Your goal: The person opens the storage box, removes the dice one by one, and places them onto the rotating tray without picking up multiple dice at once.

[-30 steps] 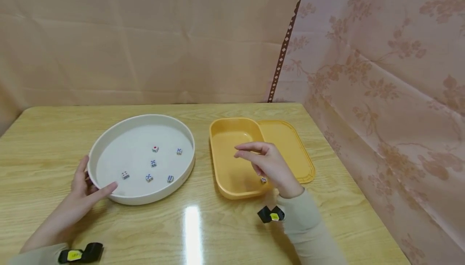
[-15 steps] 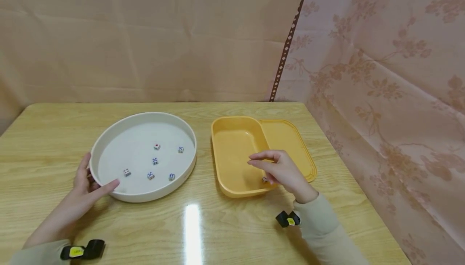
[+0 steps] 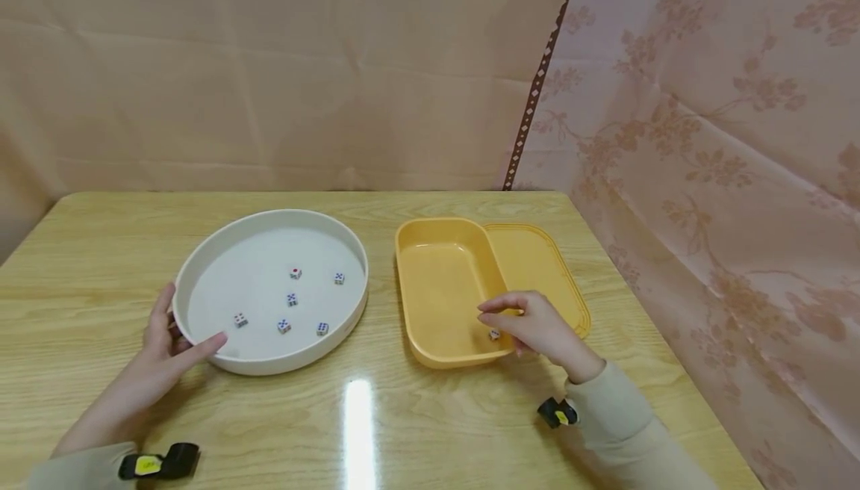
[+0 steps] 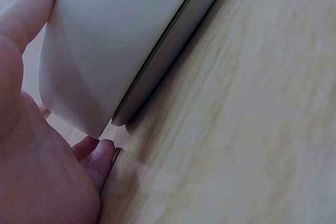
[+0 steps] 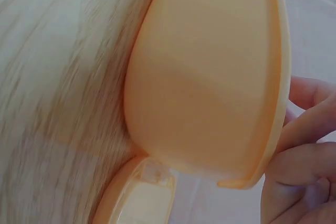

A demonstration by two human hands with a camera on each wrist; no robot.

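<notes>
On the left, my left hand holds the rim of a round white tray, thumb over the edge and fingers against the outside. In the left wrist view, fingertips reach under the tray's wall. Several small white dice with blue or red dots lie scattered inside it. A single die sits near the front right corner of a deep yellow box. My right hand hovers over that corner with thumb and forefinger slightly apart, nothing visible between them. Its lower fingers are partly hidden.
A yellow lid lies right of the box, partly behind it. Both containers stand on a wooden table. A beige cloth hangs behind, and a pink floral cloth borders the right side.
My right hand has moved right and toward me, from above the box's middle to its front right corner. The left hand keeps its hold on the tray; the view has shifted slightly.
</notes>
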